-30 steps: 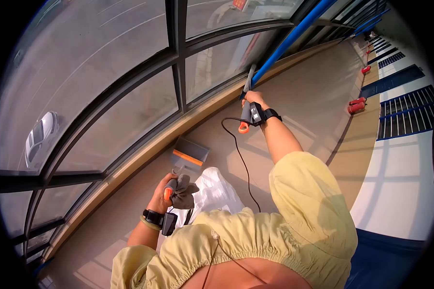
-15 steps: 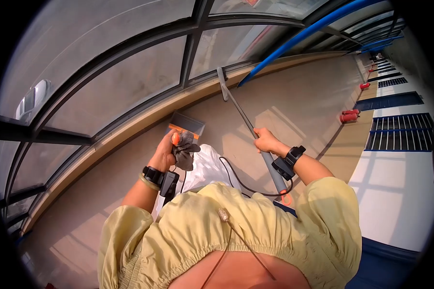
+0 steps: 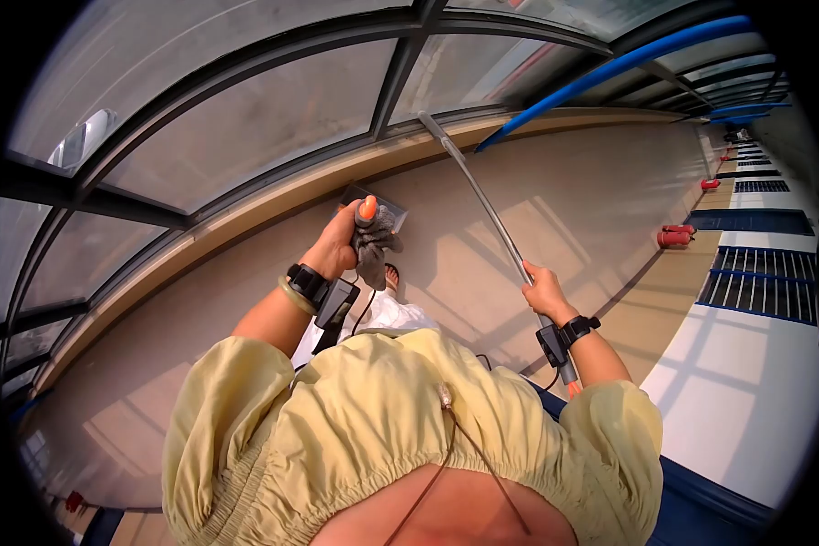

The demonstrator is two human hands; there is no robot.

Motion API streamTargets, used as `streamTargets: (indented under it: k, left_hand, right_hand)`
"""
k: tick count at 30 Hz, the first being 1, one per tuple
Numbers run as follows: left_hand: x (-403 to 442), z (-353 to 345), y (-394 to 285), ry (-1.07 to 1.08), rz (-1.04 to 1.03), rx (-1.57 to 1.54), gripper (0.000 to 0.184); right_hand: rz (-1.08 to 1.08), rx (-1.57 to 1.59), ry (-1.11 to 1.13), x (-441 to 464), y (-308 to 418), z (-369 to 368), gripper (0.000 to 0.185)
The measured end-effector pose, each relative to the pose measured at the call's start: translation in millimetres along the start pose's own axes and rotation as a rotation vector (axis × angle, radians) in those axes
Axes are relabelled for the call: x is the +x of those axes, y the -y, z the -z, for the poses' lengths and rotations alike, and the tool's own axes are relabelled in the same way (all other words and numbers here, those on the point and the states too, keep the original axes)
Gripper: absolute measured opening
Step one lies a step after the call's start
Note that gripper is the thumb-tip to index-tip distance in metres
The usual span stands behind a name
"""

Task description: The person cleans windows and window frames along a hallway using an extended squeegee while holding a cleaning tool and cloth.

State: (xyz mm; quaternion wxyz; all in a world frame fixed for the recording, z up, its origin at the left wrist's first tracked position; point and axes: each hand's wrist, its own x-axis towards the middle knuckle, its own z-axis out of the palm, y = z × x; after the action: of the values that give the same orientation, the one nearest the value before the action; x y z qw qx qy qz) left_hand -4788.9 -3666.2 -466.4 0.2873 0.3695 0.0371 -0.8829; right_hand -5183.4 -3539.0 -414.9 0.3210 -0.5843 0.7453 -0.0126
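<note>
My left hand is closed around the grey, orange-tipped handle of a long-handled dustpan, whose pan shows low behind the hand. A crumpled grey cloth hangs at the same hand; whether the fingers pinch it is hidden. My right hand grips the pole of a long-handled squeegee. Its narrow grey head lies at the foot of the window frame, by the low ledge. The pole's orange end sits beside my right forearm.
Dark-framed windows curve along the left above a tan ledge. A blue pipe slants down to the ledge. Red fire extinguishers stand by the right wall, near a barred window. My foot is on the sunlit floor.
My right hand has moved lower and to the right in view, with the squeegee's pole. My left hand has risen with the dustpan handle and cloth. A foot has come into view.
</note>
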Motion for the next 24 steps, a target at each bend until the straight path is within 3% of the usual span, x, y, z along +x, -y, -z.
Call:
streamTargets:
  k: [3, 6, 9, 13, 16, 19, 22, 24]
  left_hand:
    - [-8, -11, -8, 0.007, -0.009, -0.052, 0.032]
    - [-12, -12, -3, -0.008, 0.005, -0.087, 0.033]
    - [-10, -17, -3, -0.049, -0.029, -0.115, 0.033]
    - [-14, -11, -5, -0.022, -0.038, -0.120, 0.033]
    - [-11, -9, -4, -0.036, -0.059, -0.132, 0.034]
    - [-6, -5, -5, -0.007, -0.065, -0.144, 0.033]
    - [1, 4, -6, 0.041, -0.036, -0.153, 0.033]
    - [3, 6, -5, 0.011, -0.040, -0.174, 0.034]
  right_hand:
    - [0.305, -0.211, -0.078, -6, -23, -3, 0.055]
    - [0.012, -0.122, 0.106, -37, 21, 15, 0.053]
    - [0.140, -0.168, -0.006, -58, -2, 22, 0.052]
    - [0.117, -0.152, -0.073, -42, 2, 20, 0.051]
    - [0.011, -0.276, 0.003, -17, 10, 5, 0.052]
    - [0.119, -0.342, 0.044, -26, -11, 0, 0.053]
    - [0.152, -0.099, 0.033, -60, -19, 12, 0.053]
    - [0.025, 0.012, 0.058, -80, -9, 15, 0.053]
